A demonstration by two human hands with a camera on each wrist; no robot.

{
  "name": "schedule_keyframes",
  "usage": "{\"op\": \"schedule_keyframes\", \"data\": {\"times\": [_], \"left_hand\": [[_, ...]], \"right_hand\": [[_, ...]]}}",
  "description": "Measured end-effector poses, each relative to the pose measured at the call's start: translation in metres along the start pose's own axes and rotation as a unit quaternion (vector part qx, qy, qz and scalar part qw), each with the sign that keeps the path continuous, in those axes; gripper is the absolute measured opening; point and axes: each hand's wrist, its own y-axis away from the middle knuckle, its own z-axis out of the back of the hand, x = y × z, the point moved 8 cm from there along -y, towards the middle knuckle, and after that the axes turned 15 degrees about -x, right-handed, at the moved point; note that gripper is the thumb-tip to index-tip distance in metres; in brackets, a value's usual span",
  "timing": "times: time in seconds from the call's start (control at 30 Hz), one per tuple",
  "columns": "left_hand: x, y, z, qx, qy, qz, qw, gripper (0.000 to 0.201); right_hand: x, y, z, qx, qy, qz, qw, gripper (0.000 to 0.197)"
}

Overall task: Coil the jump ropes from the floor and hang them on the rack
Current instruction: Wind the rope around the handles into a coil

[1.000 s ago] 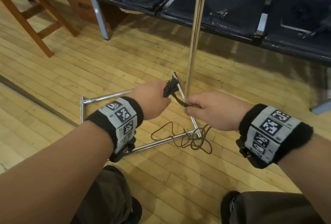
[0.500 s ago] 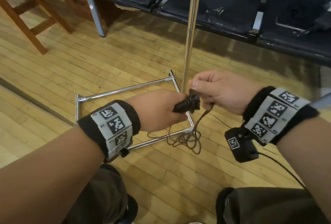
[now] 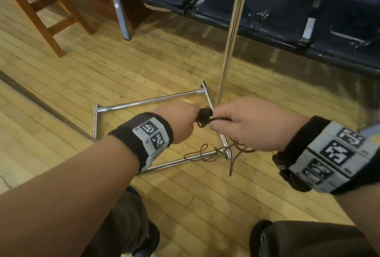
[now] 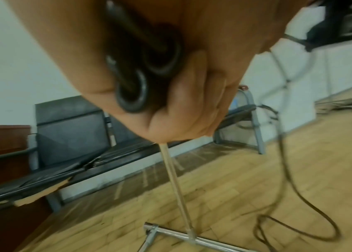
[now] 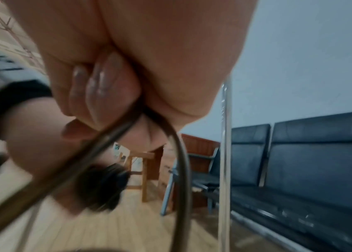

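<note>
The left hand point(image 3: 181, 122) is closed tight around the two black handles point(image 4: 142, 68) of the jump rope point(image 3: 205, 155). The left wrist view shows both handles side by side inside the fist. If that fist gets loose, one handle could slide out, and the loops made so far would come undone.

Just beside it, the right hand point(image 3: 244, 125) pinches the thin brown cord between thumb and fingers point(image 5: 99, 88). The two hands sit very close together, with a small dark bunch of wound cord point(image 3: 204, 117) between them. If the right hand pulls too hard, I think the loops could slip off the handles. If it holds too softly, the loops will come out big and floppy.

Most of the jump rope is not coiled yet. It lies in a messy pile on the wooden floor point(image 3: 102, 67), right on the corner of the shiny metal base point(image 3: 148, 100) of the rack. The cord crosses over that bar, so it could catch on the corner as it is pulled up. The pile looks tangled too, so a knot might pull tight.

The tall rack pole point(image 3: 232, 30) stands just behind the hands. A swinging cord could wrap around it.
</note>
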Motion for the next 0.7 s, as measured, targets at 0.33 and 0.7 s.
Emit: {"op": "schedule_keyframes", "data": {"times": [0.33,0.7], "left_hand": [[-0.044,0.028,0.031,-0.077,0.159,-0.130,0.976,0.015],[0.020,0.000,0.052,-0.143,0.141,0.087,0.976,0.019]], "right_hand": [[-0.062,-0.013,0.005,-0.047,-0.331,-0.123,0.934,0.043],[-0.033,-0.005,-0.056,0.057,-0.130,-0.127,0.982,0.041]]}}
